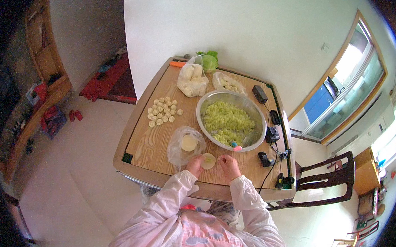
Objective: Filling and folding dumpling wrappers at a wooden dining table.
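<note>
On my left hand (195, 165) lies a round dough wrapper (208, 161) with a little green filling at its middle. My right hand (229, 167) is just right of the wrapper, its fingertips drawn together; whether they hold anything is too small to tell. Above my left hand, a stack of round wrappers (189, 143) sits in an open clear plastic bag (174, 149). A large metal bowl (199, 105) holds chopped pale green filling (228, 118), and a utensil with a pink and blue handle end (236, 147) leans on its near rim. Several small pleated dumplings (163, 110) stand grouped at the left.
Behind the bowl are a cabbage (209, 62), a carrot (177, 64), a plastic bag of pale rounded pieces (192, 80) and another bag (229, 83). Black adapters (272, 135) and cables run along the table's right edge (287, 154). A dark wooden chair (348, 176) stands at the right.
</note>
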The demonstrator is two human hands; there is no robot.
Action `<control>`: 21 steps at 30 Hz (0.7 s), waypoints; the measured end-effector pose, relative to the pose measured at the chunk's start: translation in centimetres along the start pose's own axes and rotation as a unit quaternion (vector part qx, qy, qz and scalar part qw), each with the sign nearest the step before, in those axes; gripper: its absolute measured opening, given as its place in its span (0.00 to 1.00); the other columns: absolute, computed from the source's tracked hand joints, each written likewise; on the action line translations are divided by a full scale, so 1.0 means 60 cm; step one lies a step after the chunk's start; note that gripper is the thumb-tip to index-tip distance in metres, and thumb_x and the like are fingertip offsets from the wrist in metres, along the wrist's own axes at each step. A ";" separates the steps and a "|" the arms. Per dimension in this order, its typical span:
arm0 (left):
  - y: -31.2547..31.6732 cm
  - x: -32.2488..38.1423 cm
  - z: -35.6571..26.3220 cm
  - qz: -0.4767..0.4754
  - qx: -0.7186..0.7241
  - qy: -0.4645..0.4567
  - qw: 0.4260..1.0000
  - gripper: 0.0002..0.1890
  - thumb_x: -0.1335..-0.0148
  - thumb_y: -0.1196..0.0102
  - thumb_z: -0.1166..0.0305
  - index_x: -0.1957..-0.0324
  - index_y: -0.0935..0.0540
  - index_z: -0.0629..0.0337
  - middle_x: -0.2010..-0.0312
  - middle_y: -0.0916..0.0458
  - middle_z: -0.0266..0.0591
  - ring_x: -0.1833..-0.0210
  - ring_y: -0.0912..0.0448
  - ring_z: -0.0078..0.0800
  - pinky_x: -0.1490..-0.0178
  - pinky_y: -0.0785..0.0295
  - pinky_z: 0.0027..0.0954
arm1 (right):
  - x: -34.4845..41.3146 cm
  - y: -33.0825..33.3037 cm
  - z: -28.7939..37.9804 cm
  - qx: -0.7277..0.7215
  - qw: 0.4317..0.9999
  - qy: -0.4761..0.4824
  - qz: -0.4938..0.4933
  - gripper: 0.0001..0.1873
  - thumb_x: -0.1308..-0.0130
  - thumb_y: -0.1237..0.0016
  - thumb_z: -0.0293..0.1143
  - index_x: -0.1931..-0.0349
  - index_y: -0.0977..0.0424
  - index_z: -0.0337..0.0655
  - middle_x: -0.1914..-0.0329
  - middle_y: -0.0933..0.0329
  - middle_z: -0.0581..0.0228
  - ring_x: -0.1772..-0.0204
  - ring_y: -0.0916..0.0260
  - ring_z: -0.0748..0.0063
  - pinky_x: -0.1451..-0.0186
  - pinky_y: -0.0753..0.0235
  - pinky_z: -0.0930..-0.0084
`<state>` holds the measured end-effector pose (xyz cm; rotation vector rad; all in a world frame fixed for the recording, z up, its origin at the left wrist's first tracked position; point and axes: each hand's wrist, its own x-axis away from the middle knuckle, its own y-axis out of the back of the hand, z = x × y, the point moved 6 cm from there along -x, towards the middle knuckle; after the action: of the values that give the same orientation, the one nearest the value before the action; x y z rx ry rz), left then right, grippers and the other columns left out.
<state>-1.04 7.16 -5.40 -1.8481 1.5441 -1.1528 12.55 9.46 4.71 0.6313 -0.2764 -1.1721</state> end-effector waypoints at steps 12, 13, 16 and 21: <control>-0.025 -0.005 0.000 -0.034 -0.052 -0.013 0.998 0.10 0.44 0.56 0.75 0.59 0.28 0.66 0.63 0.24 0.43 0.60 0.24 0.32 0.58 0.28 0.31 | 0.026 -0.008 0.007 0.001 0.973 0.103 -0.205 0.08 0.46 0.55 0.23 0.65 0.26 0.37 0.72 0.29 0.58 0.66 0.30 0.61 0.62 0.31 0.74; -0.031 -0.002 0.000 -0.022 -0.042 -0.015 0.999 0.10 0.44 0.56 0.75 0.60 0.28 0.66 0.63 0.24 0.43 0.60 0.24 0.32 0.58 0.28 0.31 | 0.033 -0.011 0.002 0.002 0.973 0.103 -0.205 0.08 0.46 0.55 0.23 0.65 0.26 0.37 0.72 0.29 0.58 0.66 0.30 0.61 0.62 0.31 0.74; -0.029 -0.005 0.004 0.014 -0.005 -0.008 1.000 0.10 0.43 0.57 0.75 0.60 0.28 0.66 0.62 0.24 0.43 0.60 0.24 0.32 0.57 0.28 0.31 | 0.046 -0.013 -0.005 0.012 0.977 0.063 -0.204 0.09 0.47 0.55 0.23 0.64 0.26 0.37 0.66 0.29 0.54 0.60 0.31 0.59 0.59 0.31 0.73; -0.030 -0.009 0.012 0.077 0.023 0.028 0.996 0.11 0.42 0.58 0.74 0.58 0.28 0.67 0.61 0.24 0.44 0.58 0.25 0.32 0.55 0.29 0.31 | 0.044 -0.022 0.012 0.043 0.977 0.145 -0.152 0.10 0.49 0.55 0.21 0.64 0.26 0.37 0.62 0.31 0.52 0.57 0.33 0.56 0.56 0.32 0.70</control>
<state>0.55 8.02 -4.55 -1.6489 1.6452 -1.1691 12.20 6.51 4.19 0.9334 0.0211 -1.3446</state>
